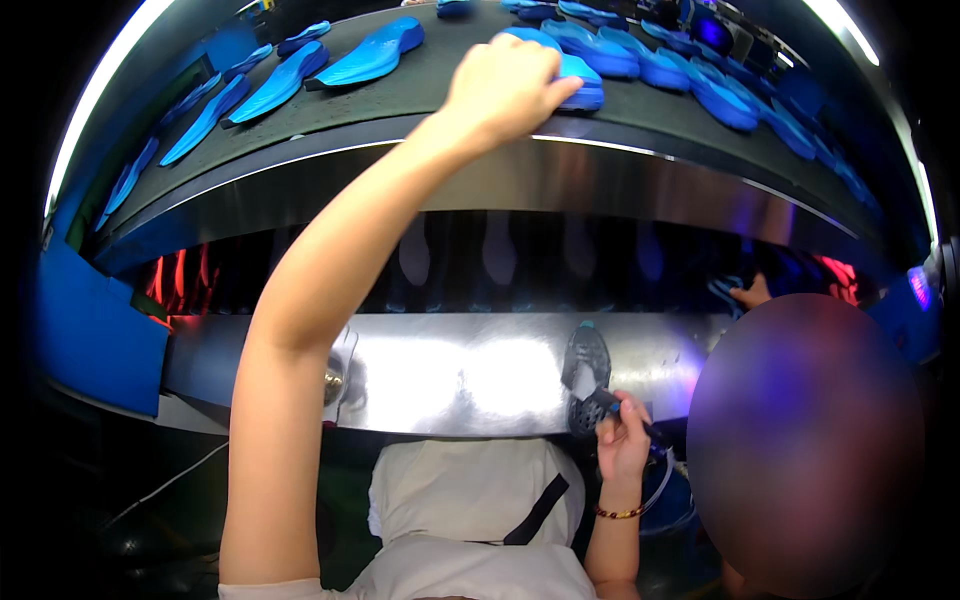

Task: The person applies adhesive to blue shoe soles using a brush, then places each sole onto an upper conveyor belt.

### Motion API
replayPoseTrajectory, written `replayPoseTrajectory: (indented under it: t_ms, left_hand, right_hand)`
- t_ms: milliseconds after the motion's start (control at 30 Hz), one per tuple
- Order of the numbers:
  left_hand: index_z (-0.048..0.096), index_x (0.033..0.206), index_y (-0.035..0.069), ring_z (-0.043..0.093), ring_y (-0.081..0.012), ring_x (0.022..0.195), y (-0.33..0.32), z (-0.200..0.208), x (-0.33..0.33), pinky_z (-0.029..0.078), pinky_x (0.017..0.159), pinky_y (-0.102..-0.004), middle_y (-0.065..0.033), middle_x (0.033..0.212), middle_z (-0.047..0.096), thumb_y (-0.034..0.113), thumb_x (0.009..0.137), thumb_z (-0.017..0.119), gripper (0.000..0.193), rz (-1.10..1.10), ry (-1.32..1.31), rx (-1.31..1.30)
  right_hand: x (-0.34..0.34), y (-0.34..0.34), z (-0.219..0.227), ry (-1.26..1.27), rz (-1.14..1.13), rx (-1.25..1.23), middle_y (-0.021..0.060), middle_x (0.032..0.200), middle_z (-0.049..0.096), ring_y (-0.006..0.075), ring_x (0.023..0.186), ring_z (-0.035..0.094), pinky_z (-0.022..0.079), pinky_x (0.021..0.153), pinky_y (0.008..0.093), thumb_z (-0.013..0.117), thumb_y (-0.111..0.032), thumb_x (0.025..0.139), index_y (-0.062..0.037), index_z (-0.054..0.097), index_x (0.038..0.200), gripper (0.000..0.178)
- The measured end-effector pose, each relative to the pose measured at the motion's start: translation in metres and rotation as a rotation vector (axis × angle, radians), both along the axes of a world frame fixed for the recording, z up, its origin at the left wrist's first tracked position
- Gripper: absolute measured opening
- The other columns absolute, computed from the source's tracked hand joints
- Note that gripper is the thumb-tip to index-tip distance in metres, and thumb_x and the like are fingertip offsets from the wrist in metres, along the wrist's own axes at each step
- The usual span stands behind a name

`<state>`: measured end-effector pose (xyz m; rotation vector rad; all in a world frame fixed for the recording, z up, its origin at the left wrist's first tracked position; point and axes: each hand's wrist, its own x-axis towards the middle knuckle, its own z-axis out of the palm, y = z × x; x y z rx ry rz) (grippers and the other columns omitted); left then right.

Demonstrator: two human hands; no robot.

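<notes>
Left hand (508, 88) grasps a smooth, curved blue sole (584, 94).

You are working under bright but uneven light: long white tube lamps (845, 28) glare along the upper rims. Your flat, polished silver metal bench (430, 385) reflects two burnt-out white patches. The long, dark recess (350, 270) behind it glows red at both ends. Fisheye distortion bows your dark grey conveyor belt (432, 75); corners fall black. A large, smooth oval blur (805, 440) obscures the right.
</notes>
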<state>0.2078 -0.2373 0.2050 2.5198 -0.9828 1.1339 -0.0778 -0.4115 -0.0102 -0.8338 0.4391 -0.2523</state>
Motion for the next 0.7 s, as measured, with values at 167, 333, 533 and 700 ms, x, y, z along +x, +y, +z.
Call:
replayPoseTrajectory:
  t_ms: [167, 333, 533, 700]
  left_hand:
    - [0.058, 0.085, 0.002, 0.053, -0.0169, 0.086, 0.059, -0.03, -0.058, 0.043, 0.077, -0.0294, -0.0091, 0.092, 0.055, 0.027, 0.084, 0.052, 0.026, -0.391, 0.192, -0.948]
    - [0.035, 0.122, -0.001, 0.052, -0.019, 0.097, 0.071, -0.061, -0.124, 0.044, 0.083, -0.0338, -0.0105, 0.107, 0.051, 0.01, 0.079, 0.051, 0.047, -0.638, 0.975, -1.583]
    - [0.023, 0.131, -0.005, 0.044, -0.0318, 0.113, 0.12, -0.182, -0.172, 0.037, 0.095, -0.0422, -0.022, 0.127, 0.037, 0.065, 0.064, 0.058, 0.103, -0.994, 1.332, -1.645]
    - [0.031, 0.127, -0.003, 0.049, -0.0321, 0.107, 0.087, -0.238, -0.206, 0.041, 0.09, -0.0446, -0.0214, 0.119, 0.046, 0.04, 0.079, 0.055, 0.069, -0.924, 2.226, -1.648]
  right_hand:
    - [0.006, -0.003, 0.005, -0.035, -0.025, -0.048, 0.0078, 0.084, 0.058, 0.0101, 0.053, 0.046, 0.034, 0.046, 0.0204, 0.049, -0.014, 0.085, 0.0015, 0.055, 0.097, 0.02]
    - [0.014, -0.005, 0.011, -0.067, 0.01, -0.098, 0.0143, 0.099, 0.057, 0.0156, 0.071, 0.056, 0.044, 0.061, 0.0223, 0.048, -0.011, 0.086, 0.0046, 0.052, 0.106, 0.026]
    - [0.018, -0.005, 0.006, -0.137, 0.054, -0.111, 0.016, 0.103, 0.058, 0.0141, 0.079, 0.057, 0.046, 0.063, 0.0203, 0.055, 0.004, 0.078, 0.0056, 0.054, 0.102, 0.025]
    - [0.026, 0.006, 0.025, -0.259, 0.142, -0.105, 0.0178, 0.101, 0.058, 0.0194, 0.087, 0.057, 0.045, 0.081, 0.029, 0.055, 0.003, 0.075, 0.0062, 0.055, 0.098, 0.023]
